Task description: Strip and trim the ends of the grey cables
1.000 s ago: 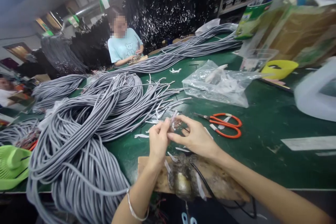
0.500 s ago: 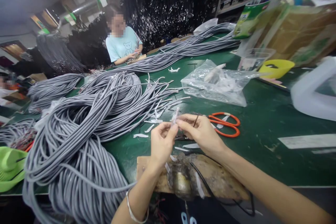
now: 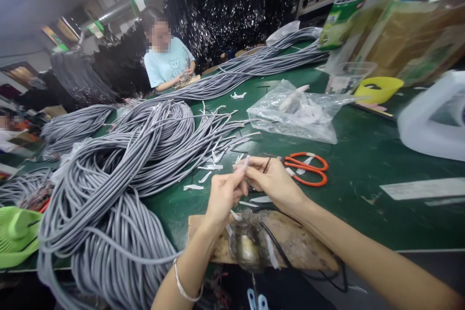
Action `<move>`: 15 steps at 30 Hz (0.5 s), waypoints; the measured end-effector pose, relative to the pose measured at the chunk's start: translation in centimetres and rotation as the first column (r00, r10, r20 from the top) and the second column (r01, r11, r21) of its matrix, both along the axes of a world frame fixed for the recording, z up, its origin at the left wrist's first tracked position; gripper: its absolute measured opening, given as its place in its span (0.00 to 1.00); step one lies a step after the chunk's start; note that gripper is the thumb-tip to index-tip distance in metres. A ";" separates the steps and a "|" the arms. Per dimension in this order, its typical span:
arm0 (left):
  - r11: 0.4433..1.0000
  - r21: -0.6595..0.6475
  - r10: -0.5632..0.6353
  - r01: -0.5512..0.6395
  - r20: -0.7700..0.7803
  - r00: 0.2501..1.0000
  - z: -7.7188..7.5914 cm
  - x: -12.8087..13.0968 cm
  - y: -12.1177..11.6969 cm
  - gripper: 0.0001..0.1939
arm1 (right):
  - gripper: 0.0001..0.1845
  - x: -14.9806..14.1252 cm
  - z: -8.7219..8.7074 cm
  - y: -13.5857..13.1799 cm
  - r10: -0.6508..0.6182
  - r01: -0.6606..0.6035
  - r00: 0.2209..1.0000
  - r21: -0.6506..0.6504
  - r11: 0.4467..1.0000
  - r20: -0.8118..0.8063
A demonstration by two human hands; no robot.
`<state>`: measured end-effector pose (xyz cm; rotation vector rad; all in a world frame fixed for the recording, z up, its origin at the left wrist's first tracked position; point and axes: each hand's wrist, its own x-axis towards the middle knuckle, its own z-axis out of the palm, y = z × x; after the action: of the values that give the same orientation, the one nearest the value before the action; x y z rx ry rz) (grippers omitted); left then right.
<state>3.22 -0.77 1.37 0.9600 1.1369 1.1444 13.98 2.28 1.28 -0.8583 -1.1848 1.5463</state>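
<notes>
Above the near edge of the green table, my left hand (image 3: 223, 196) and my right hand (image 3: 274, 179) meet at the fingertips. Both pinch a small white strip (image 3: 246, 162), whose upper end pokes out between the fingers. A thin dark piece (image 3: 268, 163) shows at my right hand's fingers; its kind cannot be made out. Just beyond that hand lie scissors with orange handles (image 3: 308, 168). Loose white strips (image 3: 210, 167) are scattered past my left hand. Below my wrists, a worn wooden board (image 3: 301, 242) carries a small stained metal pot (image 3: 249, 247).
Coiled grey cables (image 3: 134, 155) cover the table's left side, their cut ends pointing towards my hands. A clear plastic bag (image 3: 294, 114) with white pieces lies beyond. To the right stand a yellow bowl (image 3: 378, 89) and a whitish plastic jug (image 3: 432, 126). Across the table sits a person (image 3: 170, 65).
My left hand's fingers have shifted their grip, and the white strip now stands at a different slant and sticks out less. The view has moved slightly.
</notes>
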 end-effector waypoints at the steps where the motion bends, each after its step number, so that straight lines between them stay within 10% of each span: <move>1: 0.999 -0.030 -0.038 0.039 0.030 0.999 -0.1 -0.1 0.1 0.26 | 0.11 0.0 0.0 0.1 0.012 -0.012 1.000 -0.011 1.000 0.001; 11: 0.971 -0.059 -0.216 0.233 0.206 0.954 -0.3 -0.6 0.0 0.20 | 0.18 0.9 0.1 1.1 -0.193 0.169 0.970 -0.159 0.973 -0.145; 15: 0.964 -0.058 -0.238 0.258 0.237 0.942 -0.2 -0.5 -0.2 0.18 | 0.16 2.1 0.7 1.2 -0.258 0.261 0.953 0.001 0.965 -0.160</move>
<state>2.68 -0.93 1.16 0.8517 0.8469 0.9638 16.06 3.52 2.01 -0.8243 -0.9326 1.3570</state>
